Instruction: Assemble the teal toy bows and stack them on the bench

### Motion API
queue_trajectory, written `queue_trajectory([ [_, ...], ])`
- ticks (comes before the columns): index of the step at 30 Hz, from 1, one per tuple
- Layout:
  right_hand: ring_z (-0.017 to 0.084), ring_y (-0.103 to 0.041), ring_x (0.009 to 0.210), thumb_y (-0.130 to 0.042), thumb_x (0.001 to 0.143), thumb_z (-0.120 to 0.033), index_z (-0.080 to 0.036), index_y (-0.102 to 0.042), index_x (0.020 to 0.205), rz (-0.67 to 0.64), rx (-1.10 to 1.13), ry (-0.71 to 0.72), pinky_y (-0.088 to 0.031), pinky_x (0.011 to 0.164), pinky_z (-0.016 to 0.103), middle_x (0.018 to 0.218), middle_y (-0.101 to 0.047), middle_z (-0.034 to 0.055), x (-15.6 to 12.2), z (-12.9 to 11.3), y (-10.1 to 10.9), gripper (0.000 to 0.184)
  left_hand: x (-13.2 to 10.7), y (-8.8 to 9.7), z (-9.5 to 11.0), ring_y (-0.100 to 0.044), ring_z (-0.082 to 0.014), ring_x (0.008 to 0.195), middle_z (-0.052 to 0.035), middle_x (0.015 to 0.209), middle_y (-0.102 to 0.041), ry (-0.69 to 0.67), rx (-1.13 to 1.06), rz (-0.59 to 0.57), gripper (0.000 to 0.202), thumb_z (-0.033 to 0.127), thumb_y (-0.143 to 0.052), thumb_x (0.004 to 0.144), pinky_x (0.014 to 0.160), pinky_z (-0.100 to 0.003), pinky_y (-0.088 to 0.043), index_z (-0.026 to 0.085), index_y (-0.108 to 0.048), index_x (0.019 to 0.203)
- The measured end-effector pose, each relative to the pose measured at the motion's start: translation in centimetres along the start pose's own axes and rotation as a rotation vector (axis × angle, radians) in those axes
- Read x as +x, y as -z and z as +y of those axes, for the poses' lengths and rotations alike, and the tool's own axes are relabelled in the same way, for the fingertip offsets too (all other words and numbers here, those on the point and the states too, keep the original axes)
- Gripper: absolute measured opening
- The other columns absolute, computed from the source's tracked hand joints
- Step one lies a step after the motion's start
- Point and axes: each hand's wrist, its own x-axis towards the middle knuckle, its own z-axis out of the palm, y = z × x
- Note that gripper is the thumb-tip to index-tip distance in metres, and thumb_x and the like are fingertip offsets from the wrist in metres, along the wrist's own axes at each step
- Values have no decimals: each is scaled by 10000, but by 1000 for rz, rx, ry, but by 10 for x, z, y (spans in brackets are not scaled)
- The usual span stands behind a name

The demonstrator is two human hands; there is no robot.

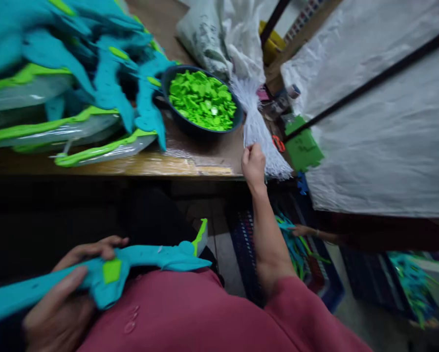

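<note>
My left hand (pixel 63 303), low on the left, is wrapped round a long teal plastic toy part (pixel 149 256) with a lime-green square on it. A lime-green edged piece with clear wrapping sticks up at its far end. At the table's front edge, my right hand (pixel 253 164) is closed in a pinch on a thin white tie, beside a fanned bundle of white ties (pixel 259 129). To the left of that bundle stands a dark bowl (pixel 188 128) filled with small lime-green plastic pieces (pixel 203 100).
Teal and lime-green parts in clear wrapping (pixel 91 132) are piled at the table's left. White sacks (pixel 203 36) and a green foam block (pixel 303 144) lie behind and right. Another person's hand (pixel 302 231) reaches into a crate of similar parts. A dark pole (pixel 369 85) crosses the right side.
</note>
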Motion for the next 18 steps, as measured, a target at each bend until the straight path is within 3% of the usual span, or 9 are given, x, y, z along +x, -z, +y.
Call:
queue_trajectory([
  [3,152,-566,656,-469,991,-272,-196,-577,924,-208,265,254,-459,664,258,746,-600,8,-69,-59,-2,148,3,-23,0,-636,-315,1172,-69,1149,-734,11,-87,-106,271,317,-718,766,953,-374,-558,231,-733,1022],
  [5,121,-545,620,-486,1008,-290,-203,-583,943,-533,563,469,-419,600,227,752,-609,-7,-119,-95,-3,145,7,-27,-4,-669,-307,1101,-113,1181,-727,30,-121,-235,363,339,-751,760,886,-352,-574,211,-729,1099],
  [7,106,-542,617,-474,1024,-268,-195,-585,991,-820,676,622,-390,585,222,795,-636,-2,-159,-120,-1,137,10,-24,-8,-687,-278,1040,-116,1172,-726,41,-178,-310,458,340,-781,750,836,-326,-577,228,-703,1188],
  [9,102,-531,618,-472,1029,-250,-182,-587,1005,-1010,655,704,-370,586,225,800,-634,0,-179,-132,4,136,11,-19,-10,-680,-257,1033,-99,1157,-720,24,-232,-305,458,315,-793,748,844,-318,-568,240,-697,1190],
  [13,99,-530,630,-519,1017,-250,-187,-635,947,-1332,701,745,-395,609,220,752,-605,-18,-167,-132,9,149,12,-10,-10,-634,-214,1019,-47,971,-685,-64,-301,-204,119,199,-780,732,939,-326,-524,183,-698,817],
  [14,106,-549,656,-537,1012,-269,-192,-649,914,-1344,741,714,-418,631,224,763,-614,-13,-159,-132,6,167,13,-8,-10,-622,-204,1000,-36,913,-663,-89,-320,-198,110,177,-778,719,956,-334,-515,177,-673,752],
  [18,162,-630,813,-537,1008,-388,-208,-697,873,-1104,798,471,-486,751,279,867,-678,31,-143,-145,-23,276,16,-4,-14,-573,-205,967,-29,829,-607,-160,-352,-255,133,191,-779,707,941,-355,-497,182,-648,726],
])
